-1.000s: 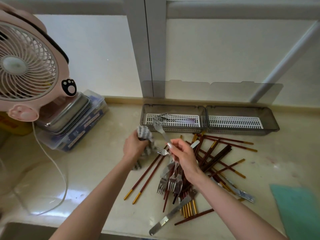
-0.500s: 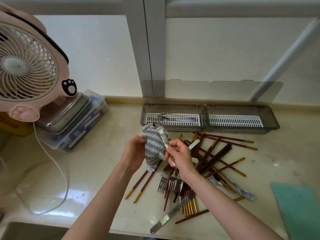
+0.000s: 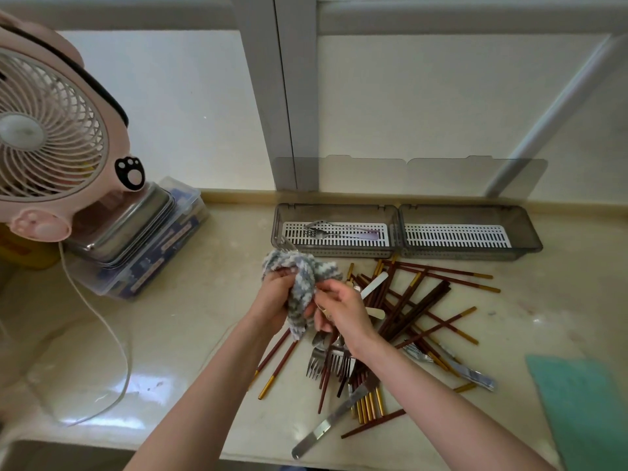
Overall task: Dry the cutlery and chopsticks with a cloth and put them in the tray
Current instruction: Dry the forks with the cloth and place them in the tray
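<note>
**While the cloth swaddles a fork, the tray lies just past its tines**

Because the next move should be a short carry up the frame, what counts is how the fork points. Only its tines show, poking from the upper left edge of the cloth, just short of the near wall of the tray. From there its long axis seems to run down and to the right through the bundle towards the right hand, though the handle itself is hidden.

At centre frame the left hand grips the cloth, its fingers curled into the folds around the fork's middle. On the right hand the fingers are curled narrow and pinched at the cloth's right side, most likely on the handle end. That hand is probably the one to draw the fork out and lay it down.

The fork looks like plain bright steel, thin and slippery, and the cloth is a thick knitted one in grey and white stripes. Two forks already lie lengthwise on the white slatted floor of the tray's left compartment. A heap of chopsticks, more forks and knives lies on the surface below and right of the hands, so the task is at an early stage.
</note>
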{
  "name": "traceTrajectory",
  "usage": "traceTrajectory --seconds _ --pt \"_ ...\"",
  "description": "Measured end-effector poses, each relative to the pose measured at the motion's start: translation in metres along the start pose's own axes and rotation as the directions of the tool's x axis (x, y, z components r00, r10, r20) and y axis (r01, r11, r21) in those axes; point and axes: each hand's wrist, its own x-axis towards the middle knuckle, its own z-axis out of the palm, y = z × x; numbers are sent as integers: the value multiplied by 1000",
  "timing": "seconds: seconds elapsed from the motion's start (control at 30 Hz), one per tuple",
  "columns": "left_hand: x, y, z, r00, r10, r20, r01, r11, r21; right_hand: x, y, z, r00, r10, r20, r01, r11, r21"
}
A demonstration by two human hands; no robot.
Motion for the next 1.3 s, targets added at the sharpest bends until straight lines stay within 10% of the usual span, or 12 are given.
traceTrajectory --seconds 0.17,0.4,0.6,0.87,1.1,1.17,1.3 --pt "10 9 -5 993 25 -118 -35 996 -86 -7 3 -12 985 -2 174 -18 994 110" --pt "-1 -1 17 999 44 -17 -44 999 5 1 7 -12 998 17 -67 -4 982 187" --pt "-9 -7 27 995 -37 93 17 979 203 7 8 -20 940 140 -312 -147 989 0" --pt "6 6 23 996 86 14 -76 773 630 37 -38 -32 959 -12 -285 -27 991 -130" --pt "7 6 11 999 -29 21 11 806 592 62 -54 -36 954 -48 -296 -16 978 -210" --pt "8 8 -4 998 -61 -22 64 853 518 75 -68 -46 941 -192 -278 51 894 -445" --pt "8 8 -26 996 -86 -20 88 933 349 104 -74 -60 946 -314 -83 14 295 -955"
